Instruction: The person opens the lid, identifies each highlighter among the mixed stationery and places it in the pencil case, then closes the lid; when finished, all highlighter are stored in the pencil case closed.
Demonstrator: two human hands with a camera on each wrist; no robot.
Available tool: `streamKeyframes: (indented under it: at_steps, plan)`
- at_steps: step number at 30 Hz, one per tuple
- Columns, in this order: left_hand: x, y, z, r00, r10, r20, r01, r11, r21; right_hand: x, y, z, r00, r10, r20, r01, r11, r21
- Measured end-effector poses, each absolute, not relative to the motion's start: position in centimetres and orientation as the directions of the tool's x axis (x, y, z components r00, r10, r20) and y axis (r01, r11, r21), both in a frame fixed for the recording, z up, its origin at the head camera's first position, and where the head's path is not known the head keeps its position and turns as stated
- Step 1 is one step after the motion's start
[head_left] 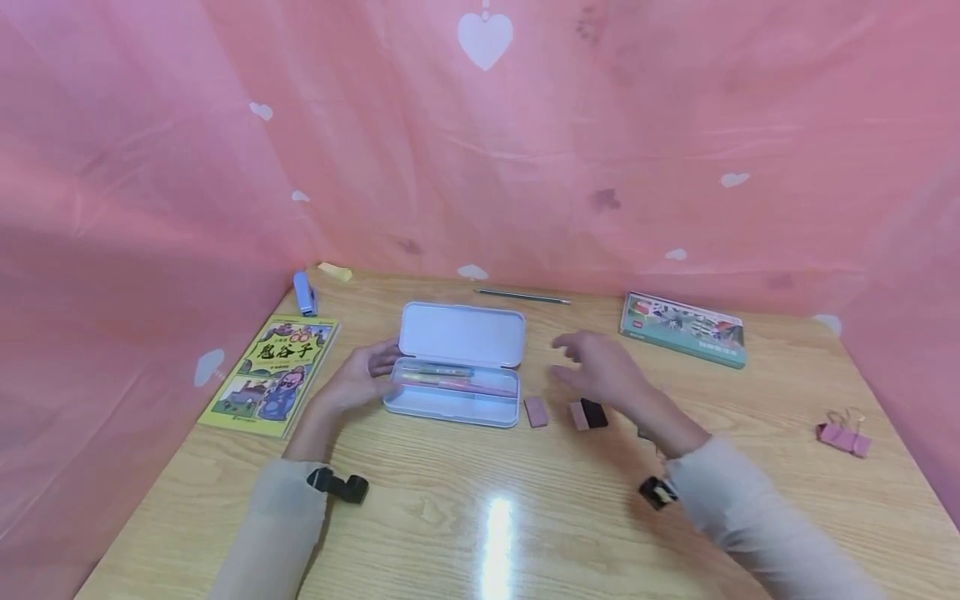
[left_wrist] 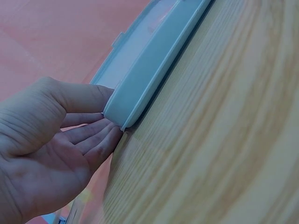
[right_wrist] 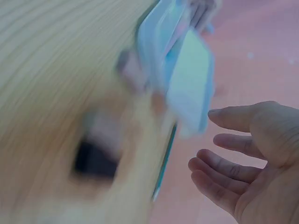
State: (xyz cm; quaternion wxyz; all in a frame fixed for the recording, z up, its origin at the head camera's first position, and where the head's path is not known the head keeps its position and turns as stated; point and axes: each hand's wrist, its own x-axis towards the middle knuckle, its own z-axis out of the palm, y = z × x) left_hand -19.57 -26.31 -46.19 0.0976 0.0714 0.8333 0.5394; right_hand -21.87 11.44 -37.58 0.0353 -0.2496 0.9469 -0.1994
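Observation:
A pale blue pencil case (head_left: 450, 415) lies on the table with its lid (head_left: 461, 335) raised and several pens and pencils (head_left: 442, 376) in its tray. At its left end my left hand (head_left: 360, 379) grips the corner, thumb at the rim and fingers against the outer side, as the left wrist view shows. My right hand (head_left: 600, 367) hovers right of the case with loosely bent fingers and nothing in them. Below it sits a pink and black eraser (head_left: 588, 414). A pinkish eraser (head_left: 536, 412) lies between that one and the case.
A dark green pencil (head_left: 522, 296) lies behind the case. On the right are a teal flat box (head_left: 682, 329) and a pink binder clip (head_left: 843, 437). A comic book (head_left: 270, 375), a blue stapler (head_left: 304, 293) and a small yellow object (head_left: 335, 272) lie left. Pink cloth surrounds the table.

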Motion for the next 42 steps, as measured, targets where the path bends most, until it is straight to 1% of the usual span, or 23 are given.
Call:
streamKeyframes:
  at_steps: [7, 11, 15, 19, 21, 25, 30, 33, 36, 39, 42]
  plan:
    - [-19.5, -26.1, -46.1, -0.971, 0.219, -0.097, 0.000, 0.407, 0.914, -21.0, 19.5, -38.1, -0.930, -0.367, 0.002, -0.345, 0.872, -0.347]
    - [-19.6, -26.2, -46.1, -0.970, 0.227, -0.085, 0.012, 0.396, 0.918, -20.5, 22.3, -38.3, -0.950, -0.312, -0.012, -0.289, 0.895, -0.340]
    - [-19.6, -26.3, -46.1, -0.970, 0.232, -0.079, 0.015, 0.379, 0.925, -20.5, 23.7, -39.2, -0.963, -0.263, -0.057, -0.231, 0.915, -0.330]
    - [-19.5, -26.3, -46.2, -0.968, 0.236, -0.084, 0.011, 0.377, 0.926, -20.6, 24.3, -40.6, -0.971, -0.203, -0.129, -0.151, 0.932, -0.328]
    - [-19.6, -26.3, -46.2, -0.969, 0.230, -0.094, 0.002, 0.384, 0.923, -20.7, 24.4, -41.2, -0.973, -0.180, -0.144, -0.124, 0.934, -0.334]
    - [-19.7, -26.3, -46.3, -0.971, 0.218, -0.101, -0.004, 0.403, 0.915, -21.0, 24.4, -42.0, -0.981, -0.151, -0.125, -0.098, 0.929, -0.358]
    - [-19.7, -26.3, -46.4, -0.969, 0.232, -0.086, 0.014, 0.397, 0.918, -21.1, 24.3, -42.2, -0.986, -0.124, -0.114, -0.071, 0.918, -0.390]
    - [-19.8, -26.3, -46.4, -0.968, 0.234, -0.087, 0.013, 0.396, 0.918, -21.3, 24.2, -41.9, -0.988, -0.119, -0.098, -0.069, 0.909, -0.412]
    - [-19.8, -26.3, -46.4, -0.970, 0.225, -0.096, 0.002, 0.401, 0.916, -21.6, 24.1, -40.6, -0.985, -0.145, -0.095, -0.087, 0.885, -0.457]
    - [-19.7, -26.3, -46.3, -0.970, 0.220, -0.104, -0.004, 0.410, 0.912, -21.9, 23.4, -38.8, -0.977, -0.191, -0.099, -0.120, 0.867, -0.483]
    - [-19.6, -26.3, -46.1, -0.971, 0.218, -0.102, -0.002, 0.417, 0.909, -22.3, 21.8, -37.4, -0.962, -0.265, -0.070, -0.198, 0.848, -0.492]
